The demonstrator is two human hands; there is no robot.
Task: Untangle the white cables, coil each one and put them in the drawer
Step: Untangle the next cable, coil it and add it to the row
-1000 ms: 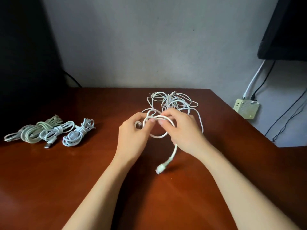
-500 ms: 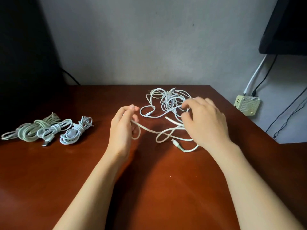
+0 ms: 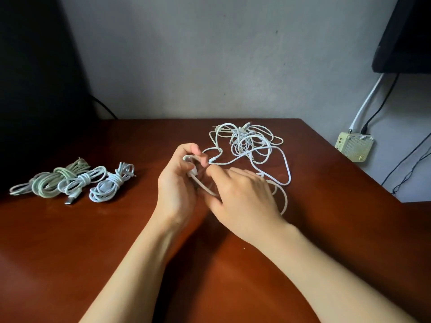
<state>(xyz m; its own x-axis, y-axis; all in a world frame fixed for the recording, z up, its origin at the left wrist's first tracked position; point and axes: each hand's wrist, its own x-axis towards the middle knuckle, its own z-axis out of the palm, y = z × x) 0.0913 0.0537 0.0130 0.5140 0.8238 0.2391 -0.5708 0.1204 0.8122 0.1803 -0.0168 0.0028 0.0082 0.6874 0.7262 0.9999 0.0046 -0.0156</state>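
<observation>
Cable [image 3: 189,157], thin smooth white, looped inside curled fingers of our left hand [image 3: 177,185], right hand [image 3: 242,197] blurry, grip we can't tell

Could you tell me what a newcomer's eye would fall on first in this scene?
Most likely the two hands at the middle of the table: the left hand grips a white cable, and the right hand lies over it, its grip blurred. Just behind them, toward the far right, sprawls a loose tangle of white cables. At far left lie three coiled bundles side by side.
</observation>
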